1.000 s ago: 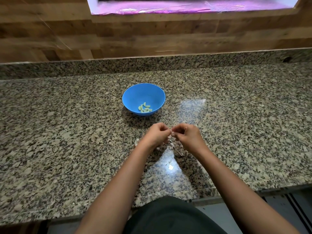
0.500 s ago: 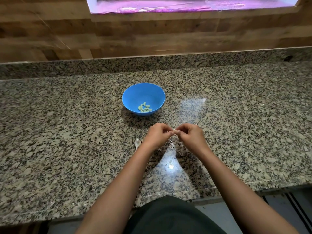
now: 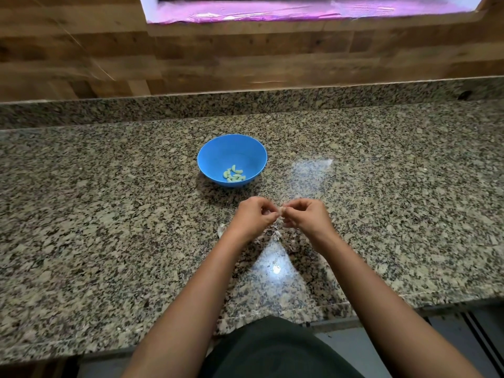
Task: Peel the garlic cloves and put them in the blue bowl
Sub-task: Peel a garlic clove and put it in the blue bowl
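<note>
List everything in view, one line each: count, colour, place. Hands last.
speckled granite countertop: one, grey-brown, across the whole view
round blue plastic bowl: one, blue, mid-countertop
peeled garlic cloves: several, pale greenish, in the bowl's bottom
small garlic clove: one, pale, held above the countertop, nearer than the bowl
papery garlic skins: a few scraps, whitish, on the countertop beneath that clove
wooden wall panelling: brown, behind the countertop
left hand: one, pinching the clove
right hand: one, pinching the clove
</note>
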### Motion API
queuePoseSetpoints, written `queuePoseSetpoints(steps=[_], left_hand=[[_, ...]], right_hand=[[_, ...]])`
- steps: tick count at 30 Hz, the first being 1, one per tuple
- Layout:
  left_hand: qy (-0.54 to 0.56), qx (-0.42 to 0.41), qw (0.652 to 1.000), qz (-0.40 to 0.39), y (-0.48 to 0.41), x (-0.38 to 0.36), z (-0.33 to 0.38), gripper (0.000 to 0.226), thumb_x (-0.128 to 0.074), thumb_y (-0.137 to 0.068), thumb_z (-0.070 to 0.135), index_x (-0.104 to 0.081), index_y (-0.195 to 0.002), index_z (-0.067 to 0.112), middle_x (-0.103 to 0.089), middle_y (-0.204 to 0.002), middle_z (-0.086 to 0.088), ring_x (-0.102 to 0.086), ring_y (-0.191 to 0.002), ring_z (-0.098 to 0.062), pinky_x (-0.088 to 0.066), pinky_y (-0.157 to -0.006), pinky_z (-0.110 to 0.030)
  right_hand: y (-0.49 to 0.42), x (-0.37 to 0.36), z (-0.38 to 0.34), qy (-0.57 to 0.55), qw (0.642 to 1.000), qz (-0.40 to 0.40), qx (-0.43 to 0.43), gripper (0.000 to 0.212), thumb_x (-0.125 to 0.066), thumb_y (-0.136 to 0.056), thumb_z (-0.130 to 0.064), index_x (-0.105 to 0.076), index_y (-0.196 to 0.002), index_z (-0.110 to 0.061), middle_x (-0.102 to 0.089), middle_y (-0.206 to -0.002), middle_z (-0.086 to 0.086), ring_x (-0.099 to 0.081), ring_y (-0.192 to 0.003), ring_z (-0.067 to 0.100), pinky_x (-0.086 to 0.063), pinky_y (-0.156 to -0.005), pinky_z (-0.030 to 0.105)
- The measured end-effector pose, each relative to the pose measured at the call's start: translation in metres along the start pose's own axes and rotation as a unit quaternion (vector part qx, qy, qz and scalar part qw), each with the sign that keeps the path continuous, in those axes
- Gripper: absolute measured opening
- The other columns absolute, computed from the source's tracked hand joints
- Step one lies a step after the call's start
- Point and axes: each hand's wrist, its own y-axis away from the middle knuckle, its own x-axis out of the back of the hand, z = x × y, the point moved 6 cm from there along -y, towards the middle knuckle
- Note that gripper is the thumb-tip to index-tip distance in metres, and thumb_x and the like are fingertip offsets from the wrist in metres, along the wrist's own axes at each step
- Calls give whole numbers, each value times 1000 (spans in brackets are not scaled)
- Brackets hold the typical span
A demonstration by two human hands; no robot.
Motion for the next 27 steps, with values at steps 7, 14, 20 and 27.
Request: queuePoseSetpoints(steps=[7,14,20,27], left_hand=[[-250,35,967,14,-6,13,-12,26,-48,-93,13,-64,-113,8,-57,-116,-11,-51,-111,-26,-43,-95,-37],[-43,27,999,12,-2,6,-3,23,-63,-88,25,-67,-106,12,-67,-103,-1,-60,-92,-11,-47,-77,-24],[16,29,999,20,-2,1,-4,23,-69,-83,30,-70,-98,12,-70,-92,-2,-63,-83,-11,-50,-73,-25],[-1,3,999,54,0,3,-3,20,-69,-84,26,-69,-95,10,-70,-88,-4,-63,-79,-13,-52,-72,-25]], right_hand=[[-1,0,4,21,1000,7,-6,6,-59,-86,-1,-60,-86,5,-62,-78,11,-59,-62,15,-55,-59,23],[-2,-2,3,-25,999,-3,-26,10,-59,-86,2,-60,-92,10,-62,-78,16,-59,-61,19,-55,-59,24],[-3,-7,1,-21,999,-13,-28,8,-57,-87,2,-62,-93,5,-64,-82,15,-60,-63,18,-54,-63,26],[-3,-13,-5,-18,999,-19,-28,10,-57,-88,1,-63,-81,0,-66,-79,15,-62,-62,18,-55,-60,24]])
